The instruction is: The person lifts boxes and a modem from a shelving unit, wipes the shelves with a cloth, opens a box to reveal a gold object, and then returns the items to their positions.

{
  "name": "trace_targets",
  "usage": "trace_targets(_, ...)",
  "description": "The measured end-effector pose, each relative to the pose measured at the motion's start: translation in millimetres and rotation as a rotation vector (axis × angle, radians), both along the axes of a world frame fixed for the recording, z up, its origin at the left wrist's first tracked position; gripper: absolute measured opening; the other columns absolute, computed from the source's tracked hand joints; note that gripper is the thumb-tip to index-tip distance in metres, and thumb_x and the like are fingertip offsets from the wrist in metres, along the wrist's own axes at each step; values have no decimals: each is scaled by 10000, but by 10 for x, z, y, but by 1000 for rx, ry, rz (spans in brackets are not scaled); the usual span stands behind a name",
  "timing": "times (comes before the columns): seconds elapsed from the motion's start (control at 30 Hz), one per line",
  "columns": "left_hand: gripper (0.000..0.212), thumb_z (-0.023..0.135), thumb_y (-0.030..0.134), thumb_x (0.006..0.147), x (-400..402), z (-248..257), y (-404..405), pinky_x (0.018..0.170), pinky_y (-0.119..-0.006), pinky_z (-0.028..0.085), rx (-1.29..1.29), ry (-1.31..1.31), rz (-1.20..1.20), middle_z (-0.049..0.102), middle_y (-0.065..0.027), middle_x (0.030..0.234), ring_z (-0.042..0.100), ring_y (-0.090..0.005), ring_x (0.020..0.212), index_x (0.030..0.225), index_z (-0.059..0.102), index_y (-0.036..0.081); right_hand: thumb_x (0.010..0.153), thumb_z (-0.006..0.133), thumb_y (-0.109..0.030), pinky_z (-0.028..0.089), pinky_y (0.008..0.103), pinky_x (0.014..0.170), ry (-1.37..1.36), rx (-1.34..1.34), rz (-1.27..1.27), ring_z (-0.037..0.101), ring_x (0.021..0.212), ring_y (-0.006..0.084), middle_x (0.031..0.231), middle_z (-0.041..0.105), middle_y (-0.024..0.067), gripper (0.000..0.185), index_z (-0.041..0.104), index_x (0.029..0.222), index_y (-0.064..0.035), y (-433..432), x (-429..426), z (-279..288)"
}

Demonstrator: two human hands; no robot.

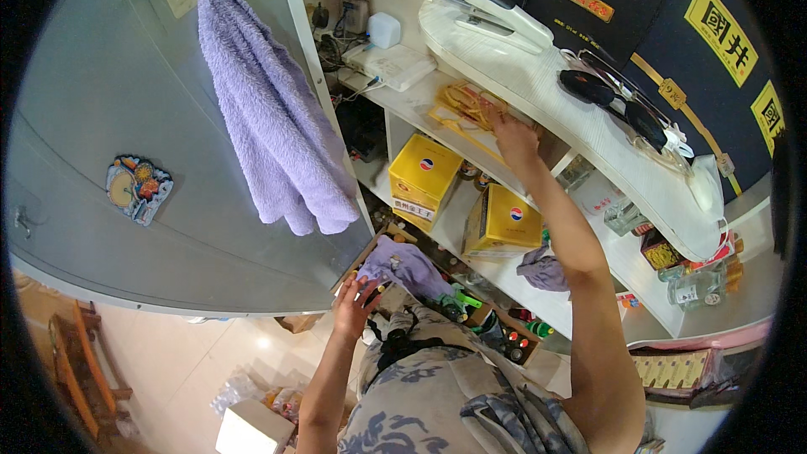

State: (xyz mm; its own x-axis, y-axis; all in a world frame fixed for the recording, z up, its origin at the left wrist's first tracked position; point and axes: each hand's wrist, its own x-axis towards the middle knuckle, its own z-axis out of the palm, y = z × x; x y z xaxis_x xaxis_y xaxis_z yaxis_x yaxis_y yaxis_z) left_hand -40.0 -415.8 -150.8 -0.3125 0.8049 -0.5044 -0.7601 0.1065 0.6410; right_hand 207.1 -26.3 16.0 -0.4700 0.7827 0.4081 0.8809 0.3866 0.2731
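Note:
My right hand [516, 137] reaches onto a shelf below a curved white ledge. Its fingertips touch a flat yellow pile [463, 101], apparently folded paper bags with cord handles; whether the fingers pinch any of it is unclear. My left hand [353, 306] is held low, its fingers apart and nothing visible in it. Just beyond it, a lavender cloth [406, 265] lies over things near the floor. Two yellow boxes, the left one [423, 180] and the right one [507, 221], stand on the shelf under the pile.
A grey door [126, 107] with a hanging lavender towel [271, 113] stands at left. The ledge holds a stapler [507, 19] and sunglasses [615, 101]. A white router [391, 66] with cables sits behind. Glass bottles [696, 290] stand at right; crates of bottles [514, 340] line the floor.

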Motion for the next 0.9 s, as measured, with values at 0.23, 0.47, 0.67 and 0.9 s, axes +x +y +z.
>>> trace_targets(0.23,559,645,315,898,18,115,63,965,-491,447,-2,-26,-69,491,-95,1317,500,-288,1212,1356,419,88,820,615,-210,307,692,975,-26,-377,-35,384,1284,382,1368,396,156,588,414,1370,-150,-945,-251,-36)
trace_targets(0.47,520,628,280,911,-4,154,95,948,-479,468,-3,-24,-113,496,-104,1314,510,-276,1206,1344,425,76,788,666,-151,350,691,942,126,-232,-25,386,1277,393,1394,321,177,623,388,1346,-143,-746,-30,-255)
trace_targets(0.67,486,631,262,915,-3,112,55,964,-455,461,-21,14,-113,522,-113,1299,527,-271,1195,1321,457,58,818,592,-106,530,491,795,105,-168,24,595,1030,402,1149,551,191,541,404,1324,-84,-841,45,58)
trace_targets(0.9,570,585,315,945,179,714,429,1045,-364,386,144,202,-339,515,-126,1328,508,-238,1222,1388,390,15,890,544,-87,485,326,835,990,-619,501,603,986,226,1202,578,142,487,400,1346,6,-1802,248,511)
